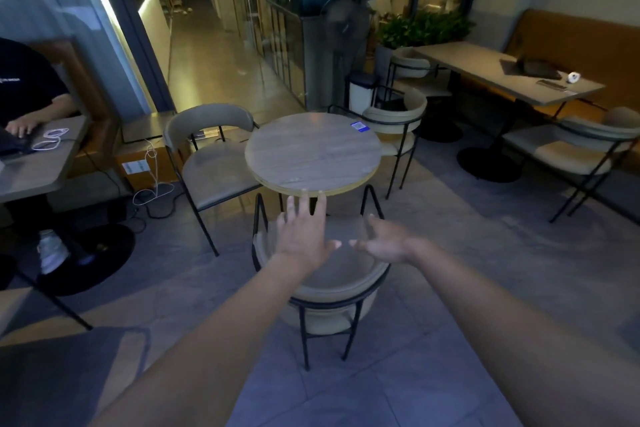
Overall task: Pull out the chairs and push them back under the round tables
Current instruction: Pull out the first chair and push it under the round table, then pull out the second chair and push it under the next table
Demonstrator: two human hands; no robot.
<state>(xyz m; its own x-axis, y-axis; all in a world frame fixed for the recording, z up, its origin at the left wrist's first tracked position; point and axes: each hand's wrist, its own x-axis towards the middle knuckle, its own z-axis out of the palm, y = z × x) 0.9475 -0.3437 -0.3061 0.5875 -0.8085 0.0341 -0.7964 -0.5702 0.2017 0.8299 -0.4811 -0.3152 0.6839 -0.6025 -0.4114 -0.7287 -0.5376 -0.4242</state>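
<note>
Hands are both open, hovering right above the near chair (pixel 325 284): left hand (pixel 303 236), right hand (pixel 384 241). Its curved backrest lies just below, seat facing the round tabletop (pixel 313 152) ahead.

Both bare forearms extend forward, converging slightly. Left hand (pixel 304 236): palm down, fingers spread and straight. Right hand (pixel 384 241): palm turned inward, fingers loosely extended; neither hand grips anything.
</note>
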